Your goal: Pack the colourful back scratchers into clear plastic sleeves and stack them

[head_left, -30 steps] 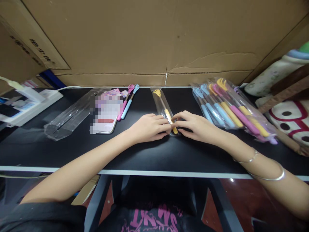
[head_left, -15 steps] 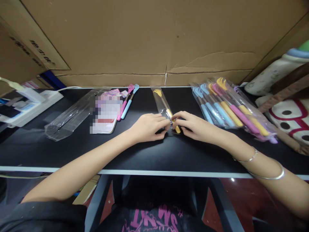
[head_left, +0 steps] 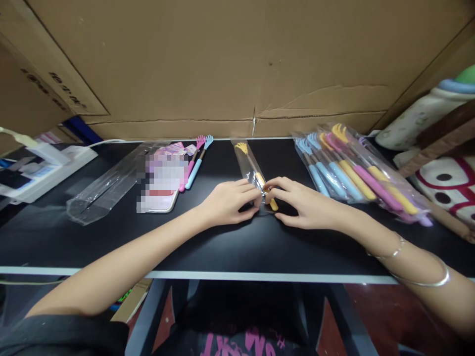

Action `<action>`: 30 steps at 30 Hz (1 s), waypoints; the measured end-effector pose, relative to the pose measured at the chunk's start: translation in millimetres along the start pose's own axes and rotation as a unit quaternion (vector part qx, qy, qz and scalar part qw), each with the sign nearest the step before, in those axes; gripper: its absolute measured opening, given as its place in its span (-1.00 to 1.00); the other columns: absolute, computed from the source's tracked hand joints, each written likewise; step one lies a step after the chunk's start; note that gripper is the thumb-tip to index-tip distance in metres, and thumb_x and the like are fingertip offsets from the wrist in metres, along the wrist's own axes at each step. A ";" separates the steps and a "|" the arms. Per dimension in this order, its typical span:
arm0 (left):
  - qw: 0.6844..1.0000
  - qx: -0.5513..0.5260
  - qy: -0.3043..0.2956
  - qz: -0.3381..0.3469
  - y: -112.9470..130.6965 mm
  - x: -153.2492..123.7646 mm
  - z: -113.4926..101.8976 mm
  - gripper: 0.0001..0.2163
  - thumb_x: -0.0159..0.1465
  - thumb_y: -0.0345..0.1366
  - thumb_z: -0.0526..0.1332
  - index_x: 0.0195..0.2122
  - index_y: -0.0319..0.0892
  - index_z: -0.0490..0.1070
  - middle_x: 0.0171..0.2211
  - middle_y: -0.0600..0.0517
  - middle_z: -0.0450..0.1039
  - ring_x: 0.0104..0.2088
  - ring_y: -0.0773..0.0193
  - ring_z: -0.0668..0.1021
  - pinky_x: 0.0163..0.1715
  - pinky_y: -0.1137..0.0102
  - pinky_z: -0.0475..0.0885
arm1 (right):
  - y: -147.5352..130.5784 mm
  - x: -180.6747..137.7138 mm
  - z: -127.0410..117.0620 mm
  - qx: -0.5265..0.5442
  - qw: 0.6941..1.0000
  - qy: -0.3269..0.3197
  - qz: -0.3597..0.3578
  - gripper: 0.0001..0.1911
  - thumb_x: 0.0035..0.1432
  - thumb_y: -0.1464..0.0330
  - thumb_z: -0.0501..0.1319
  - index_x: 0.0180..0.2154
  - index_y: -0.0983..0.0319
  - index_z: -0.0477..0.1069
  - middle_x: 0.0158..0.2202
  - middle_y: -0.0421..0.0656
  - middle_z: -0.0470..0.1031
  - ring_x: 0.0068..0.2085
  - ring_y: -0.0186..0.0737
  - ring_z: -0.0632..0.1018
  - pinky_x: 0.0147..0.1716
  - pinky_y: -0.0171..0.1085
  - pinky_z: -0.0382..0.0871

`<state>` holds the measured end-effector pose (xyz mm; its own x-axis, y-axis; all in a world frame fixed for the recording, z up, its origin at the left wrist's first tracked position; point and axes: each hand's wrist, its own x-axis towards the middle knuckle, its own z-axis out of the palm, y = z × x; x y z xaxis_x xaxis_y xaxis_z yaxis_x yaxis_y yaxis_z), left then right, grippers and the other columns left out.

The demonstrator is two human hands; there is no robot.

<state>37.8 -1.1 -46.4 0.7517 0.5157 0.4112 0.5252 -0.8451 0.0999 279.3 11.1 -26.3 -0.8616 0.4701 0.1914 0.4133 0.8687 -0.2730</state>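
Note:
A yellow back scratcher [head_left: 242, 148] with a hand-shaped head lies inside a clear plastic bag [head_left: 243, 165] in the middle of the black desk. My left hand [head_left: 233, 201] pinches the bag's left side beside the scratcher's handle, its fingers curled. From the other side, my right hand [head_left: 304, 202] has its bent fingertips on the bag at the handle, the thumb lower down near the handle's end. The exact grip of the fingertips is partly hidden.
Several bagged back scratchers [head_left: 356, 180] in blue, yellow, pink and purple lie to the right. Left of centre are a pink scratcher [head_left: 191, 165], a blue scratcher [head_left: 198, 163], a phone [head_left: 159, 200] and plastic bags [head_left: 107, 183]. A power strip [head_left: 55, 173] stands far left; cardboard [head_left: 222, 64] walls the back.
The camera view has shifted slightly, so the desk appears a little lower. My right thumb has moved slightly away from the fingers; both hands stay at the bag.

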 end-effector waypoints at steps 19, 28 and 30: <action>0.996 -0.062 0.017 -0.059 0.1 0.0 3.5 -0.92 0.34 -0.28 0.15 -0.28 -0.14 0.35 -0.33 0.09 0.47 -0.27 0.32 0.50 -0.34 0.47 0.28 | -3.7 6.8 4.7 -0.079 0.994 0.071 -0.013 -0.86 0.27 0.34 0.16 -0.34 0.19 0.44 -0.16 -0.05 0.54 -0.16 -0.12 0.47 -0.19 -0.14 0.40; 0.997 -0.067 0.004 -0.045 -0.3 0.4 5.3 -0.95 0.33 -0.30 0.16 -0.24 -0.13 0.38 -0.24 0.09 0.50 -0.19 0.30 0.51 -0.27 0.46 0.31 | 0.1 5.4 8.2 -0.089 0.993 0.072 -0.022 -0.84 0.31 0.31 0.15 -0.31 0.20 0.46 -0.15 -0.07 0.53 -0.16 -0.14 0.48 -0.19 -0.17 0.39; 0.998 -0.060 0.004 -0.031 -0.6 0.3 6.3 -0.94 0.34 -0.29 0.16 -0.23 -0.12 0.39 -0.18 0.08 0.50 -0.14 0.27 0.50 -0.23 0.45 0.33 | 0.5 5.0 8.2 -0.080 0.995 0.064 -0.023 -0.84 0.31 0.29 0.16 -0.28 0.19 0.46 -0.13 -0.06 0.51 -0.15 -0.14 0.49 -0.18 -0.17 0.39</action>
<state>40.3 0.5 -52.0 0.7160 0.5672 0.4071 0.5188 -0.8224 0.2333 272.8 12.6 -33.2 -0.8408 0.4356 0.3214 0.4237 0.8991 -0.1102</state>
